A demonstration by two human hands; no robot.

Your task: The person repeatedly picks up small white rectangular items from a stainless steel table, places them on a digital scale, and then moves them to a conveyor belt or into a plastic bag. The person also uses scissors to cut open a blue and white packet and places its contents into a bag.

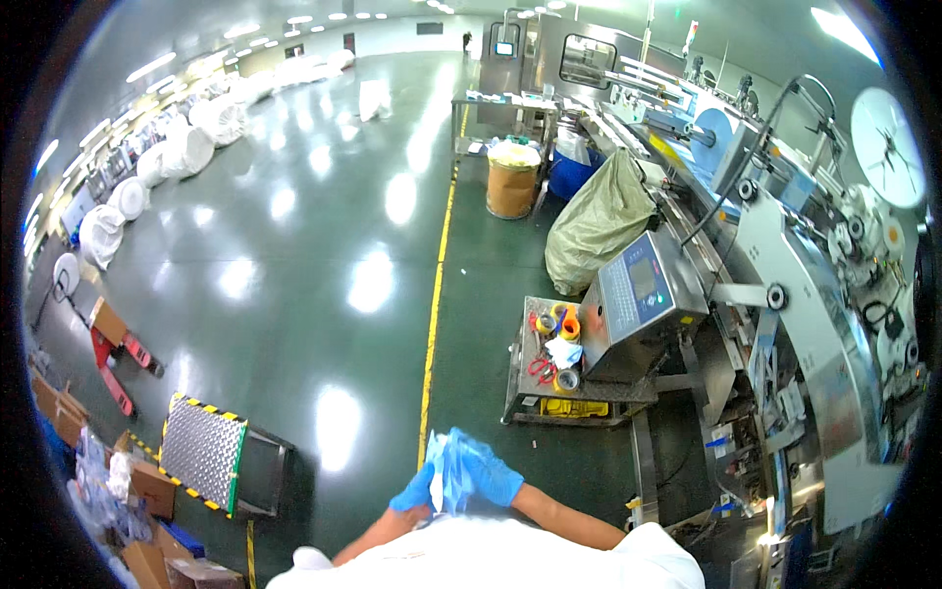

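Blue-gloved, the left hand point(414, 489) and right hand point(497, 478) hold a thin, crumpled blue-and-white sheet point(450, 477) between them, left of the grey rectangular metal cart point(523, 379).

cannot fully see fingertips of left grip point(416, 490) past crumpled blue material point(452, 483); cannot discern tiny distant person point(467, 41).

L hand point(414, 491) & R hand point(497, 477) blue-gloved, close tog. in front; bare forearms point(564, 517) angled inwd

A green sack point(601, 221) stands near a brown drum point(511, 191)
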